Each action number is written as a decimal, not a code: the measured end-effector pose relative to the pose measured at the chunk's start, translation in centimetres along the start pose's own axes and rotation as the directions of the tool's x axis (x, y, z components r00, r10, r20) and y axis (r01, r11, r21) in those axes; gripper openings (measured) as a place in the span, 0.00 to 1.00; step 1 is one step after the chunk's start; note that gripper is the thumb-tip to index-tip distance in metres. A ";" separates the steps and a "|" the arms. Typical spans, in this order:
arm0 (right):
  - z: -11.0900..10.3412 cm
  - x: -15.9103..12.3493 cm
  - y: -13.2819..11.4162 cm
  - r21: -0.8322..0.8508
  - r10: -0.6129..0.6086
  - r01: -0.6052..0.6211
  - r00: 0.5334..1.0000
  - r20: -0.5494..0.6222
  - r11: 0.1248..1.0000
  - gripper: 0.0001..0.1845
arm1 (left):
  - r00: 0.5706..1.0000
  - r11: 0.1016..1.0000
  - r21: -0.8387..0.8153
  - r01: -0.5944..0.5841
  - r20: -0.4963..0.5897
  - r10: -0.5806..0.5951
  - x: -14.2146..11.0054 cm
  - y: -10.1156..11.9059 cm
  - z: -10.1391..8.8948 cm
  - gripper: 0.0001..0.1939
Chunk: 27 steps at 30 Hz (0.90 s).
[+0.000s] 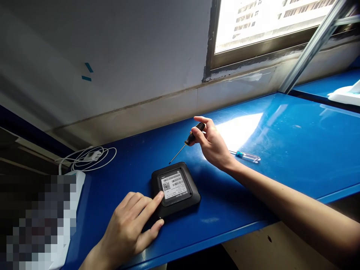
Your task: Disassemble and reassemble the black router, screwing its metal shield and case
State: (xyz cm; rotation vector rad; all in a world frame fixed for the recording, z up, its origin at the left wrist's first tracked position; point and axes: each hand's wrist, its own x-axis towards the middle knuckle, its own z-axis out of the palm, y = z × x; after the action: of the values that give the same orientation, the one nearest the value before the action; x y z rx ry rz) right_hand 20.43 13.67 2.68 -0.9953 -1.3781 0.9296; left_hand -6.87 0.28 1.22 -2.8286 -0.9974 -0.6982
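A square black device box (195,187), with a printed white label (176,184) on its upper face, lies on the blue table. My left hand (129,221) rests at its near left side; the index fingertip touches the top beside the label, and the thumb is stretched out apart from it. Above the table, my right hand (212,144) is closed around the black handle of a screwdriver (180,150). The shaft slants down to the left, its tip just beyond the box's far edge. Behind my right wrist lies a second screwdriver with a clear handle (247,156).
The blue table (126,165) runs along a wall under a window (270,26). A coiled white cable with a plug (94,155) lies at the left, behind a white object (71,210) partly blurred by pixels. A metal post (312,45) stands at the right.
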 end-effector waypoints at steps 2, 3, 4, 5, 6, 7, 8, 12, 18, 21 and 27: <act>0.1 -0.2 -0.3 -0.037 -0.023 0.023 1.000 0.000 0.999 0.27 | 0.999 1.000 -0.024 0.021 -0.026 -0.021 -0.1 -0.1 0.1 0.24; 0.1 -0.2 -0.4 -0.050 -0.028 0.028 1.000 -0.003 0.998 0.27 | 0.999 0.999 -0.034 0.025 -0.032 -0.026 -0.1 -0.1 0.1 0.23; 0.1 -0.3 -0.4 -0.057 -0.033 0.032 0.999 -0.006 0.998 0.26 | 0.999 0.999 -0.040 0.024 -0.029 -0.025 -0.1 -0.1 0.1 0.22; 0.1 -0.2 -0.4 -0.060 -0.036 0.036 0.999 -0.008 0.998 0.25 | 1.000 0.999 -0.043 0.021 -0.020 -0.022 -0.1 -0.1 0.2 0.21; 0.1 -0.2 -0.4 -0.060 -0.041 0.040 0.999 -0.010 0.997 0.24 | 1.000 0.999 -0.043 0.018 -0.011 -0.018 -0.1 -0.1 0.2 0.19; 0.1 -0.2 -0.3 -0.057 -0.048 0.047 0.999 -0.013 0.997 0.24 | 1.000 0.999 -0.043 0.018 -0.002 -0.018 -0.1 -0.1 0.2 0.18; 0.1 -0.1 -0.2 -0.053 -0.058 0.057 0.998 -0.017 0.997 0.24 | 1.000 0.999 -0.041 0.019 0.002 -0.019 0.0 -0.1 0.2 0.18; 0.2 0.0 0.2 -0.043 -0.095 0.094 0.995 -0.022 0.995 0.23 | 1.000 0.998 -0.054 0.029 0.004 -0.029 0.1 -0.1 0.2 0.18; 0.1 0.1 0.5 -0.069 -0.116 0.115 0.993 -0.011 0.991 0.20 | 0.995 0.990 -0.101 0.099 0.011 -0.099 -0.1 -0.2 0.3 0.19; 0.0 0.2 0.8 -0.086 -0.102 0.100 0.995 -0.021 0.991 0.22 | 0.986 0.979 -0.120 0.165 0.000 -0.166 0.0 -0.4 0.1 0.19; -0.1 0.6 1.3 -0.070 -0.094 0.093 0.995 -0.014 0.993 0.28 | 0.916 0.903 -0.203 0.379 -0.057 -0.398 -2.0 0.9 -3.3 0.05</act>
State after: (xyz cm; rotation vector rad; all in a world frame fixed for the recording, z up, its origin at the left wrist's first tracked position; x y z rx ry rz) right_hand 20.59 14.65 1.62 -0.9797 -1.4380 0.8064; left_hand -9.05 -2.25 3.33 -2.7327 -1.5818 -1.0042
